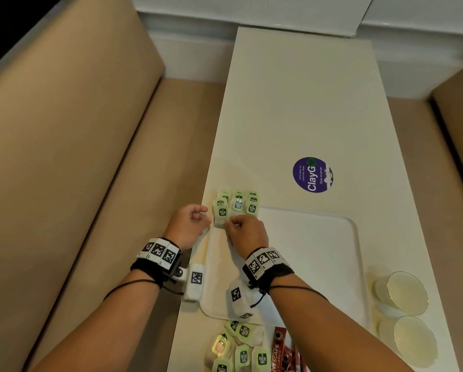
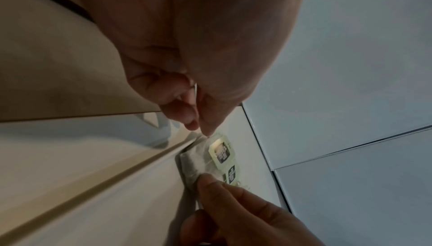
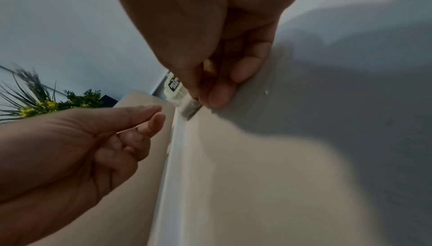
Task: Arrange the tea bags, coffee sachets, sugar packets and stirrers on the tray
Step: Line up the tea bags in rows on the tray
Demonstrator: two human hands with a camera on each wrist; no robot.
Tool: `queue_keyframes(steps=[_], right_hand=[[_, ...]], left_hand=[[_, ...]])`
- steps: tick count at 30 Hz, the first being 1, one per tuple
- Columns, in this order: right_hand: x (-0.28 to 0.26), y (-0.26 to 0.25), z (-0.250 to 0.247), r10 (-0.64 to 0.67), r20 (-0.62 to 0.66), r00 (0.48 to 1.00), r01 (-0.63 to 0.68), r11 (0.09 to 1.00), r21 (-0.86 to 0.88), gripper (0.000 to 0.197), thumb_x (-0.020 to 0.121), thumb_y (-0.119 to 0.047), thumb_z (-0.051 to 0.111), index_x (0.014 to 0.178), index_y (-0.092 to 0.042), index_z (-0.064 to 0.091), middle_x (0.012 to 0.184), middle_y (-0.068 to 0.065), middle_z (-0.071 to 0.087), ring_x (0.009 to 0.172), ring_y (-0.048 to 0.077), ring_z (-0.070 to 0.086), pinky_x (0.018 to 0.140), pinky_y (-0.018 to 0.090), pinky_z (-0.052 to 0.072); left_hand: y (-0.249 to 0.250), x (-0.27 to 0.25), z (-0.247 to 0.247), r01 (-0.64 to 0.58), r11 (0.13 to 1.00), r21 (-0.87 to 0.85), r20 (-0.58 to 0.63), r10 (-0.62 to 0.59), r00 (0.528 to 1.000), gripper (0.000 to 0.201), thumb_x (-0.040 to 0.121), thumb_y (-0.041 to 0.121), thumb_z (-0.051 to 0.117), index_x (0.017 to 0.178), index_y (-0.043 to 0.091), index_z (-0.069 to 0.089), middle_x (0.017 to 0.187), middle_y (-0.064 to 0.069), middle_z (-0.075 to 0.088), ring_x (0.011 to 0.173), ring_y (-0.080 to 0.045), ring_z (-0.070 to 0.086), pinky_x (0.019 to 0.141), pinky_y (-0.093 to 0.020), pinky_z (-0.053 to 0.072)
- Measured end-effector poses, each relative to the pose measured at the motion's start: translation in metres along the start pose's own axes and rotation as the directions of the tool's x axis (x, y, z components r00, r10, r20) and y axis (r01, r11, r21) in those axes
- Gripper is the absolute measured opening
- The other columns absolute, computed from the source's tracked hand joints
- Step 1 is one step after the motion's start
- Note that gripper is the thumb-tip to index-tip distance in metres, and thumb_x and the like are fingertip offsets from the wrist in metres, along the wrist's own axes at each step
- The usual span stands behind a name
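A white tray (image 1: 319,264) lies on the white table. Several tea bags (image 1: 238,201) with green tags sit in rows at the tray's far left corner. My right hand (image 1: 231,224) pinches the near edge of the closest tea bag (image 1: 221,220) there; the left wrist view shows its fingers (image 2: 210,181) on the white pouch (image 2: 198,157), and the right wrist view shows the pinch (image 3: 205,100) on the bag (image 3: 189,106). My left hand (image 1: 198,213) hovers just left of the tray, fingers loosely curled, holding nothing.
Loose tea bags (image 1: 238,345) and red coffee sachets (image 1: 278,347) lie near the table's front edge. Two glass dishes (image 1: 406,288) stand right of the tray. A purple sticker (image 1: 312,175) is beyond it. A beige bench (image 1: 64,157) runs along the left.
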State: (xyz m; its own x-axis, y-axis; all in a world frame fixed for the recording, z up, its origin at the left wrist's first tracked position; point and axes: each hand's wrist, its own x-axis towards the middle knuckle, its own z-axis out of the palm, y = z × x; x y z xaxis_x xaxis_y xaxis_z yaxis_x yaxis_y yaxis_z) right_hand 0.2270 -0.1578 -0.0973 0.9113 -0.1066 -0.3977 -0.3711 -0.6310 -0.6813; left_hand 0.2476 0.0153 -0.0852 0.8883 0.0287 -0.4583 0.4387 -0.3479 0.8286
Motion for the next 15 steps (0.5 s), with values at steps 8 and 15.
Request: queue_keyframes(steps=[8,15], right_hand=[[-0.004,0.002,-0.004,0.018,-0.074,0.997,-0.011,0.997,0.082,0.025,0.088,-0.047,0.068,0.095,-0.024,0.075,0.089,-0.005,0.076,0.084,0.017,0.069,0.076,0.034,0.057],[-0.003,0.027,-0.036,0.111,-0.267,0.957,-0.05,0.973,0.227,0.04,0.095,-0.034,0.067,0.131,-0.018,0.058,0.096,-0.003,0.063,0.093,0.017,0.06,0.079,0.03,0.044]], left_hand=[[-0.002,0.009,0.009,-0.033,0.996,0.078,-0.022,0.035,0.999,0.03,0.091,0.009,0.067,0.121,0.007,0.064,0.083,0.001,0.064,0.063,-0.004,0.059,0.062,-0.017,0.049],[0.0,0.015,0.013,-0.044,0.991,0.128,-0.011,0.046,0.999,0.039,0.092,0.009,0.066,0.131,0.007,0.063,0.057,0.011,0.058,0.068,-0.001,0.068,0.066,-0.011,0.043]])
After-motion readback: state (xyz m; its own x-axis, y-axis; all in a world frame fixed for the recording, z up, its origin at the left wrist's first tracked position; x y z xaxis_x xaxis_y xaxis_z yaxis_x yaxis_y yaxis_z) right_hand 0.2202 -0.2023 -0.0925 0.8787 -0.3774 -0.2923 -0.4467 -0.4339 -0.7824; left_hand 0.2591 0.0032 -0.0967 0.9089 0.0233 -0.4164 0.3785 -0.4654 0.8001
